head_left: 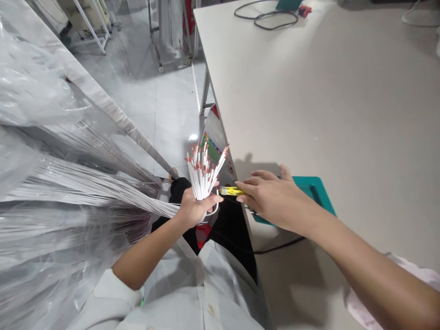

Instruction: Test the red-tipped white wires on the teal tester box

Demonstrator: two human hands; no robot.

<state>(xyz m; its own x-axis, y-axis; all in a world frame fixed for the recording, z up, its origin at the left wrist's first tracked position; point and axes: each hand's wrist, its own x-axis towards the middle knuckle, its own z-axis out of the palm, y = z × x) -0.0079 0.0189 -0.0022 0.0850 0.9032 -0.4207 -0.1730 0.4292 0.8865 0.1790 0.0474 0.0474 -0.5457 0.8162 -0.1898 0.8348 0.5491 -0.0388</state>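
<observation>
My left hand (194,208) is closed around a bundle of white wires (199,181). Their ends, tipped reddish copper, fan upward above the fist. One white wire loops out by my left thumb, close to a small yellow piece (232,190) with a pale, clear-looking tip. My right hand (266,192) pinches that yellow piece between thumb and fingers at the table edge, its tip pointing at the bundle. Whether the tip touches a wire I cannot tell. Below the right hand lies a teal tray (323,195), partly covered by the hand and wrist.
A pale table (326,105) stretches along the right, with a black cable (278,247) running from the tray toward my lap. A coiled dark cable (275,20) lies at its far end. Long white wires (103,181) under clear plastic hang over a rail (137,130) on the left.
</observation>
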